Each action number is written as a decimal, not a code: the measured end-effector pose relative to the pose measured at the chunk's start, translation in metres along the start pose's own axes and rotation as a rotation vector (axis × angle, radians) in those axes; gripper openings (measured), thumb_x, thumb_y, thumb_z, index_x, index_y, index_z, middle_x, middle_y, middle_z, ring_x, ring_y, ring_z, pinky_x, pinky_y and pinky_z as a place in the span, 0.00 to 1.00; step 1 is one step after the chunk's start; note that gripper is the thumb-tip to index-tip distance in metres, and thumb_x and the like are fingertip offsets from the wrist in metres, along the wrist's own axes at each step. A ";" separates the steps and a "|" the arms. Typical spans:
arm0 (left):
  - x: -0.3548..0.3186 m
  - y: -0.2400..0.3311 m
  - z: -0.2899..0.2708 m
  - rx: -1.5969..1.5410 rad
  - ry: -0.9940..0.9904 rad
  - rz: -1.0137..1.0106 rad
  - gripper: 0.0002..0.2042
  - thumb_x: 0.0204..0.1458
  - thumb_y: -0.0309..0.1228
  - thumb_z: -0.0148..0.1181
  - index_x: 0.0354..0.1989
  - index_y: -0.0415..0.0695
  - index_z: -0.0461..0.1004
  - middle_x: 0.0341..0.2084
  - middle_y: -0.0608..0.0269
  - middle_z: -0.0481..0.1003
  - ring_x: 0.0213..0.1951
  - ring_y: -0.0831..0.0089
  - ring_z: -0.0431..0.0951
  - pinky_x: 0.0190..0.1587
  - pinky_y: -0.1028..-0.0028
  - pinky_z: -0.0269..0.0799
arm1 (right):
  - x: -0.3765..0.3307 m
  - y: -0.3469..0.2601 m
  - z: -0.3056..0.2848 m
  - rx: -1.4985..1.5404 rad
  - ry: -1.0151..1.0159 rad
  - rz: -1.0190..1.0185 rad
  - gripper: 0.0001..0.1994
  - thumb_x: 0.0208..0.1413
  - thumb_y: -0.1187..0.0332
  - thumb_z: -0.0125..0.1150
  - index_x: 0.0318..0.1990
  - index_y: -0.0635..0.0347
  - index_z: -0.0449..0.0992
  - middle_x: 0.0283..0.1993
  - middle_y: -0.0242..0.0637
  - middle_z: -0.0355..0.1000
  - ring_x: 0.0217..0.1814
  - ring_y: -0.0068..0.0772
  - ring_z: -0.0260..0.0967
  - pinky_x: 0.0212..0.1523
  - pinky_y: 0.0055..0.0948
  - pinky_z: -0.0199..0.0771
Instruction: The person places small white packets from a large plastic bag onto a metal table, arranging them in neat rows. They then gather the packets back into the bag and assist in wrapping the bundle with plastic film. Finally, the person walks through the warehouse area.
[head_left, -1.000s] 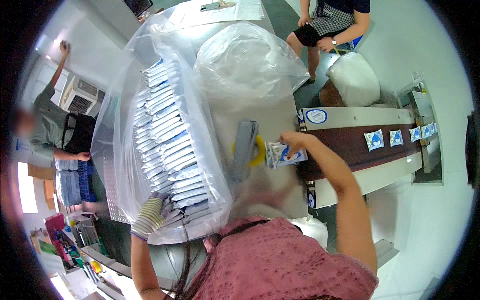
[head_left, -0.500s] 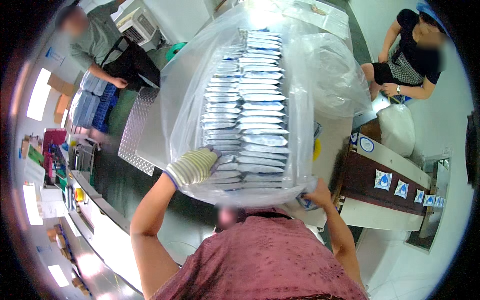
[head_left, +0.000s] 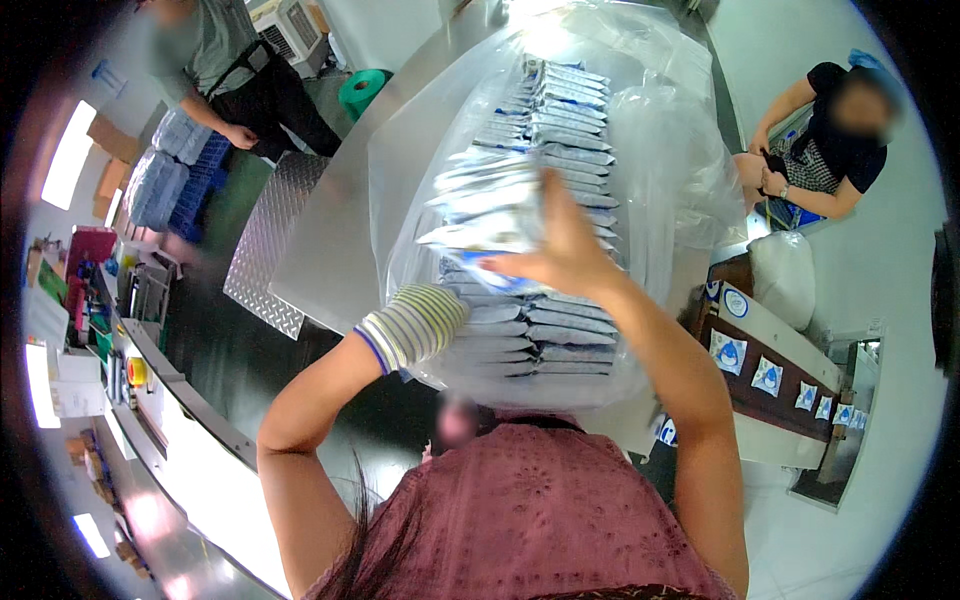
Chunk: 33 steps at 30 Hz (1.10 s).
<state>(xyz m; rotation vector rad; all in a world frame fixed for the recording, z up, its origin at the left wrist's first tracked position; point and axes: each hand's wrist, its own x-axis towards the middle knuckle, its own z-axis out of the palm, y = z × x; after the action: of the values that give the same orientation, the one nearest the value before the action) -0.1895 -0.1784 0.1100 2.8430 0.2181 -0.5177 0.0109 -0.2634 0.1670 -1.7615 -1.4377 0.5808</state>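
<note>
A large clear plastic bag (head_left: 400,215) lies on the metal table, holding rows of silvery-white sealed packets (head_left: 575,335). My bare right hand (head_left: 575,245) grips a stack of similar packets (head_left: 485,210), blurred by motion, above the rows. My left hand (head_left: 415,325), in a yellow-and-grey striped glove, rests at the bag's near left side against the packets. Its fingertips are partly hidden, so their grip is unclear.
To the right, a dark conveyor belt (head_left: 785,400) carries several blue-and-white packets (head_left: 767,376). A seated person (head_left: 820,150) is at the far right, and a standing person (head_left: 235,70) at the far left. A green roll (head_left: 362,92) stands beyond the table (head_left: 335,240).
My right hand has come from the bag's near right edge to above its middle, now with a stack of packets. My left hand stays at the bag's left side. The view has shifted.
</note>
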 end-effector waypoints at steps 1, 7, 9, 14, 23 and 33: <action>-0.001 0.007 -0.007 0.072 -0.032 -0.042 0.09 0.45 0.30 0.50 0.30 0.40 0.74 0.22 0.50 0.74 0.27 0.52 0.75 0.32 0.59 0.68 | 0.011 0.014 0.027 -0.035 -0.071 0.036 0.41 0.25 0.55 0.75 0.47 0.68 0.59 0.45 0.54 0.62 0.48 0.52 0.61 0.51 0.39 0.62; -0.011 0.013 -0.035 0.098 -0.108 -0.168 0.08 0.43 0.32 0.53 0.27 0.41 0.74 0.16 0.54 0.74 0.24 0.56 0.76 0.29 0.60 0.70 | -0.014 0.061 0.079 -0.572 -0.397 -0.344 0.39 0.41 0.52 0.64 0.52 0.76 0.57 0.49 0.58 0.60 0.54 0.55 0.58 0.56 0.40 0.58; 0.012 0.009 -0.042 0.094 0.116 -0.191 0.10 0.43 0.32 0.53 0.32 0.39 0.72 0.22 0.52 0.75 0.28 0.55 0.76 0.31 0.61 0.71 | -0.021 0.062 0.073 -0.558 -0.426 -0.326 0.38 0.47 0.49 0.58 0.55 0.76 0.56 0.55 0.60 0.57 0.60 0.57 0.52 0.60 0.42 0.52; 0.084 -0.009 -0.025 -0.110 0.277 -0.122 0.14 0.44 0.33 0.53 0.37 0.38 0.70 0.31 0.45 0.73 0.35 0.49 0.74 0.34 0.59 0.70 | -0.062 0.021 0.058 -0.708 -0.462 -0.420 0.33 0.48 0.49 0.57 0.52 0.72 0.63 0.56 0.59 0.58 0.61 0.55 0.53 0.62 0.45 0.49; 0.086 0.011 0.012 -0.016 0.449 -0.124 0.18 0.55 0.40 0.45 0.47 0.40 0.68 0.35 0.43 0.73 0.38 0.49 0.73 0.41 0.57 0.68 | -0.193 0.072 -0.060 -0.213 0.320 0.015 0.16 0.49 0.68 0.58 0.47 0.60 0.68 0.53 0.44 0.64 0.56 0.43 0.60 0.55 0.38 0.59; 0.093 0.007 0.019 -0.043 0.422 -0.098 0.18 0.53 0.38 0.49 0.48 0.40 0.68 0.38 0.40 0.72 0.40 0.47 0.73 0.42 0.58 0.68 | -0.379 0.277 -0.094 -0.519 0.144 0.623 0.13 0.47 0.65 0.58 0.38 0.62 0.74 0.39 0.43 0.71 0.44 0.45 0.67 0.45 0.35 0.67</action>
<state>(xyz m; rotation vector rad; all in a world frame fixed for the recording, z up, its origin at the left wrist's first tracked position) -0.1079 -0.1803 0.0604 2.8762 0.4381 0.0775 0.1513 -0.6704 -0.0430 -2.6394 -0.9719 0.3890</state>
